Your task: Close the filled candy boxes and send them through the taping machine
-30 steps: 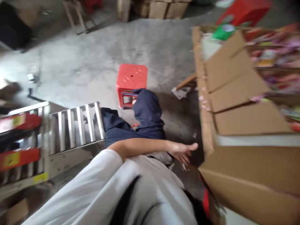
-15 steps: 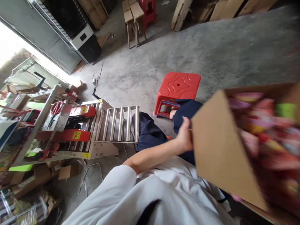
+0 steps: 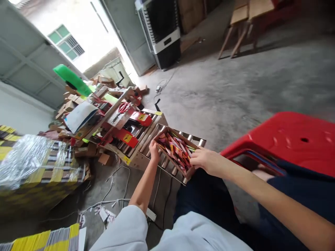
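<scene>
Box (image 3: 175, 152) of coloured packets sits on the roller conveyor (image 3: 167, 164), open-topped, directly ahead of the knees. Right hand (image 3: 205, 161) grips its near right corner, fingers curled over the rim. Left hand (image 3: 154, 150) clasps the left wall. Red stool (image 3: 288, 137) stands to the right. Beyond, a red-guarded sealing machine (image 3: 123, 129), then a black fan unit (image 3: 163, 31).

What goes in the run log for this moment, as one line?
left hand: grips box side | right hand: grips opposite side | cardboard box: open, full of colourful packets, on roller conveyor | red stool: right
</scene>
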`<state>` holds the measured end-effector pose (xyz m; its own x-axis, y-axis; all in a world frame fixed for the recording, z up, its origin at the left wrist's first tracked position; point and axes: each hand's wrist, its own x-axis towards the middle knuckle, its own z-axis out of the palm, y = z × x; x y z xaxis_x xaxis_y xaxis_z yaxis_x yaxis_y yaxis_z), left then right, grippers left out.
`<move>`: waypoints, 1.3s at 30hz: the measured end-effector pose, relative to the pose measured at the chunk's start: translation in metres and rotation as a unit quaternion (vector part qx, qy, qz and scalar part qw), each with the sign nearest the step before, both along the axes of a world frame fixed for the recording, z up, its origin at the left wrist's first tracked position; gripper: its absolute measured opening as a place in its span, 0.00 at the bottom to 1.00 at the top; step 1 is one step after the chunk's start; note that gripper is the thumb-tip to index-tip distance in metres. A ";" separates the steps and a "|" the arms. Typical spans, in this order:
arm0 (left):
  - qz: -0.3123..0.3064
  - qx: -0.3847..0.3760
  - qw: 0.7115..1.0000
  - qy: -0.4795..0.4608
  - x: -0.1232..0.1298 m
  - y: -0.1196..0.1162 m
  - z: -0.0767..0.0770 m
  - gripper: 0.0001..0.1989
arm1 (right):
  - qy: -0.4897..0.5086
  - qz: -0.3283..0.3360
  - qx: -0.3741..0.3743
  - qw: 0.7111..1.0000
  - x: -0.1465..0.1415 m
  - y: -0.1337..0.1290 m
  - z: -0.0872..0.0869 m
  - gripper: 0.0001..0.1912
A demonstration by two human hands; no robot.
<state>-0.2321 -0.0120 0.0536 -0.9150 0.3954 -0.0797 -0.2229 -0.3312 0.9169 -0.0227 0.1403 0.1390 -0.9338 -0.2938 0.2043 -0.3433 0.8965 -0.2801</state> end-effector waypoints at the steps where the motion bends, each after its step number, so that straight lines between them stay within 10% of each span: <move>1: 0.011 0.008 1.000 0.018 -0.007 -0.005 0.003 0.19 | 0.022 -0.008 -0.006 1.000 0.000 -0.001 -0.002 0.15; 6: -0.070 -0.026 0.985 0.153 -0.022 -0.021 0.009 0.21 | 0.132 -0.116 -0.087 0.981 0.012 -0.026 -0.001 0.21; 15: -0.133 -0.141 0.919 0.343 -0.036 -0.038 0.038 0.16 | -0.046 -0.180 -0.048 0.981 -0.081 -0.055 -0.056 0.31; 23: -0.326 -0.335 0.742 0.481 -0.059 -0.021 0.077 0.19 | 0.007 -0.153 -0.155 0.976 -0.073 -0.041 -0.050 0.28; 31: -0.146 -0.529 0.644 0.534 -0.045 0.021 0.057 0.16 | 0.193 -0.198 -0.332 0.902 -0.047 -0.025 -0.023 0.24; 35: -0.010 -0.506 0.686 0.523 -0.033 0.028 0.045 0.07 | 0.168 -0.358 -0.226 0.890 -0.033 -0.032 0.009 0.22; 39: 0.032 -0.442 0.776 0.448 -0.037 0.028 0.033 0.14 | 0.056 -0.366 -0.180 0.911 -0.025 -0.046 0.001 0.35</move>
<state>-0.2686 0.0158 0.0863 -0.7748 0.5007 0.3859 0.6270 0.5312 0.5698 -0.0481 0.0947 0.1399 -0.8202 0.5039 0.2707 0.2643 0.7535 -0.6020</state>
